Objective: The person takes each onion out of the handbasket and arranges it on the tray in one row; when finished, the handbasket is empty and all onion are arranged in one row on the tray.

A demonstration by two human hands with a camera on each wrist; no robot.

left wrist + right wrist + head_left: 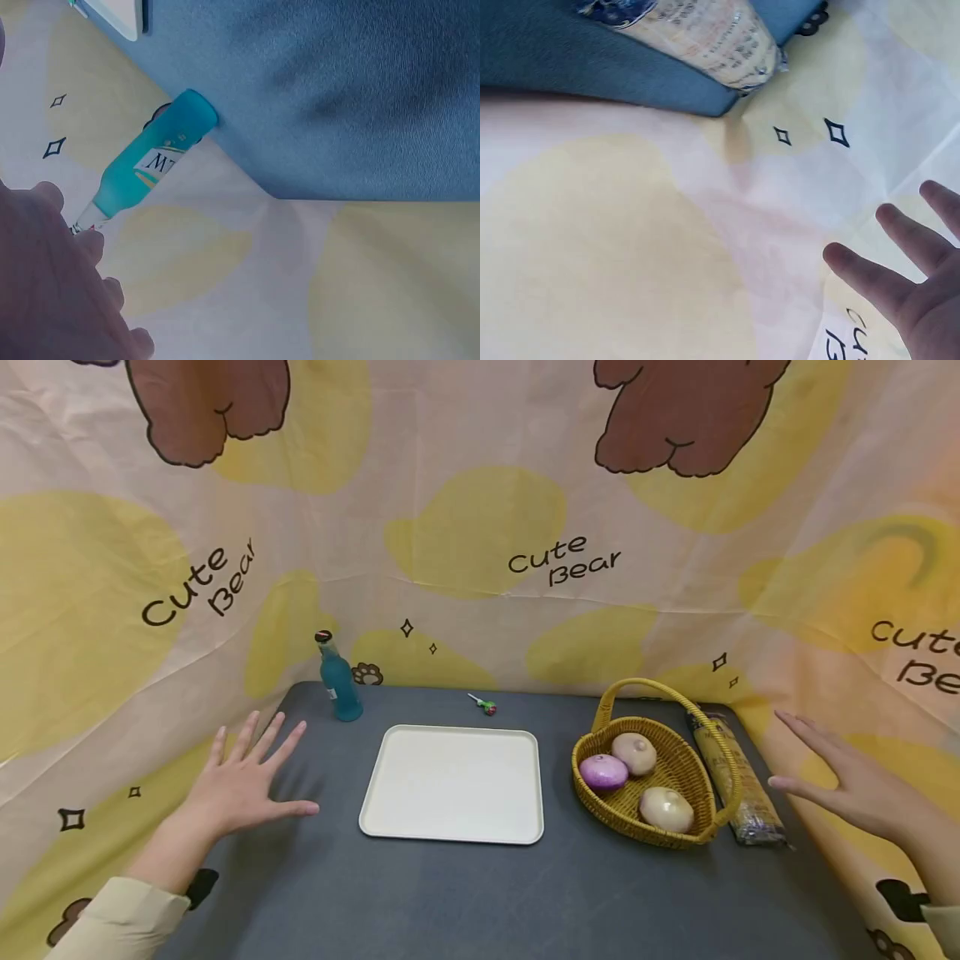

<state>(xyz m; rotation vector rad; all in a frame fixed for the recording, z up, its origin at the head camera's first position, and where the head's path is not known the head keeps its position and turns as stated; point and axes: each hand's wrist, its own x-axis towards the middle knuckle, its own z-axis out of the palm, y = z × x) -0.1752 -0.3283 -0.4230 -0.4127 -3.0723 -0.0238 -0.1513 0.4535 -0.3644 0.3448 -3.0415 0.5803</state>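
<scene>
My left hand (243, 785) hovers over the left side of the table with its fingers spread, holding nothing. Nearest to it stands an upright bottle of blue drink (341, 681), at the back left; the left wrist view shows the bottle (154, 154) with a white label. Out past the table's right edge, my right hand (862, 781) is raised with straight fingers and nothing in it. Close to that hand lies a long printed plastic packet (742, 785). Beside the packet, a yellow wicker basket (637, 839) with a tall handle holds a purple onion (603, 772) and two pale onions (666, 810).
A white rectangular tray (452, 785) lies at the middle of the dark grey table (465, 902). Behind it is a lollipop (484, 704) with a green and red wrapper. A printed cloth (465, 527) hangs around the back and sides.
</scene>
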